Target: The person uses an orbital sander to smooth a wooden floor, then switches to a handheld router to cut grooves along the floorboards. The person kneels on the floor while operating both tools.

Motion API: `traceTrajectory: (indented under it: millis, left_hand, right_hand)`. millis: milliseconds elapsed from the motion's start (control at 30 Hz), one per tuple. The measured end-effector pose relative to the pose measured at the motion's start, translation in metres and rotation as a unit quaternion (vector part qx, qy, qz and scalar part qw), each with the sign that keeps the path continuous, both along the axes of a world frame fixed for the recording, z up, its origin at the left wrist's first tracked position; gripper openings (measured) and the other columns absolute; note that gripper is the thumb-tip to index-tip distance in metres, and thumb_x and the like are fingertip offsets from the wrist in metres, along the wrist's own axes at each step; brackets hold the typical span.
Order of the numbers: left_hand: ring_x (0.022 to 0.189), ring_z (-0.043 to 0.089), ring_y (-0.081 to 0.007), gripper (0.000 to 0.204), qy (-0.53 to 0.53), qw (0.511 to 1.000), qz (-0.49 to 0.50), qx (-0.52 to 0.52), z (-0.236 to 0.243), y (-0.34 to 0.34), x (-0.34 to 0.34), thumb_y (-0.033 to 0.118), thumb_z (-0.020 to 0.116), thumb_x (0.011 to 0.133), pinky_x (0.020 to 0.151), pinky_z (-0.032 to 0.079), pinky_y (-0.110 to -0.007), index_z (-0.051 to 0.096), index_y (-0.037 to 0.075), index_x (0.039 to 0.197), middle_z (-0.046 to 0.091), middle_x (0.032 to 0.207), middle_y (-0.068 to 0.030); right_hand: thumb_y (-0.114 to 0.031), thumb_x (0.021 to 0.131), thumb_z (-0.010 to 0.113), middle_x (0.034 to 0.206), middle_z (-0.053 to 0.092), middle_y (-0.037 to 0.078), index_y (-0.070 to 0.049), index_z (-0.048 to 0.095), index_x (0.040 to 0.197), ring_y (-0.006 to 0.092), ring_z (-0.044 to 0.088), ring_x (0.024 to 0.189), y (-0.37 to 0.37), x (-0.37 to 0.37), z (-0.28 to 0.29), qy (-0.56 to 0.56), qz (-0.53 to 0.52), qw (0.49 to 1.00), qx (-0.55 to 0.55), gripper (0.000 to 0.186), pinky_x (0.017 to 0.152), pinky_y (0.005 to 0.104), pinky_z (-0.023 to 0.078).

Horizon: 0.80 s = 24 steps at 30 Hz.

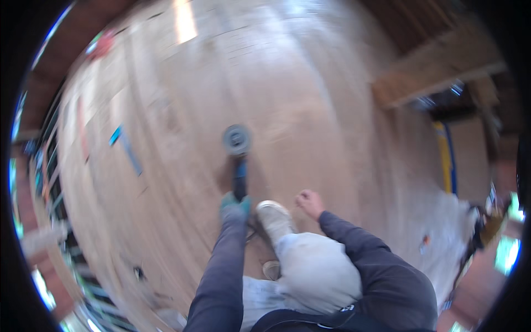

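My left hand (pixel 234 206), in a greenish glove, is wrapped round the rear of an angle grinder (pixel 240 176). The tool has a dark and blue body and points away from me. At its far end is a round grey disc (pixel 237 140), seen face on over the wooden floor (pixel 310 144). Blur hides whether the disc touches the boards. To the right, past my shoe (pixel 274 218), my bare right hand (pixel 311 203) hangs with its fingers curled in. Nothing shows in it.
Left of the grinder lie a long blue tool or strip (pixel 130 156) and a reddish strip (pixel 83 130). A red object (pixel 101 45) sits at the far left. On the right, a thick timber beam (pixel 437 72) juts over the floor, near a yellow and blue upright edge (pixel 446 157).
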<state>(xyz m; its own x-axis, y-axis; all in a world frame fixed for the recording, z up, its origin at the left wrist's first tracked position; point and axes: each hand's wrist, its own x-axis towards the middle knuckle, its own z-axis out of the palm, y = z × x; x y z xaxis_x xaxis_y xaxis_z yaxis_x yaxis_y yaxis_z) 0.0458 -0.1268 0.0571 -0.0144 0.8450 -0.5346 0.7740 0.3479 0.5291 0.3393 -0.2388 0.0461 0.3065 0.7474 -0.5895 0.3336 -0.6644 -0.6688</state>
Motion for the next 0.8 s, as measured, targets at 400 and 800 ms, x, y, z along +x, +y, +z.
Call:
traceTrajectory:
  millis: [400, 800]
  left_hand:
    - [0.114, 0.07, -0.0441, 0.044, 0.184, 0.872, -0.402, -0.212, 0.226, -0.174, -0.115, 0.044, 0.057, 0.096, 0.099, 0.052, -0.052, 0.077, 0.007, 0.111, 0.074, 0.117, -0.0257]
    - [0.088, 0.072, -0.0316, 0.027, 0.002, 0.942, -0.121, -0.314, 0.496, -0.222, -0.093, 0.025, 0.068, 0.091, 0.074, 0.055, -0.052, 0.073, 0.004, 0.107, 0.075, 0.087, -0.0157]
  right_hand:
    - [-0.031, 0.091, 0.062, 0.102, 0.076, 0.024, -0.004, 0.075, 0.106, 0.0413, 0.074, 0.097, -0.389, 0.025, 0.248, -0.145, 0.289, 0.925, -0.197, 0.033, 0.083, 0.0527, 0.058]
    - [-0.034, 0.095, 0.059, 0.11, 0.077, 0.022, -0.004, 0.08, 0.113, 0.0374, 0.075, 0.104, -0.496, 0.044, 0.499, -0.082, 0.024, 0.965, -0.249, 0.04, 0.091, 0.0457, 0.058]
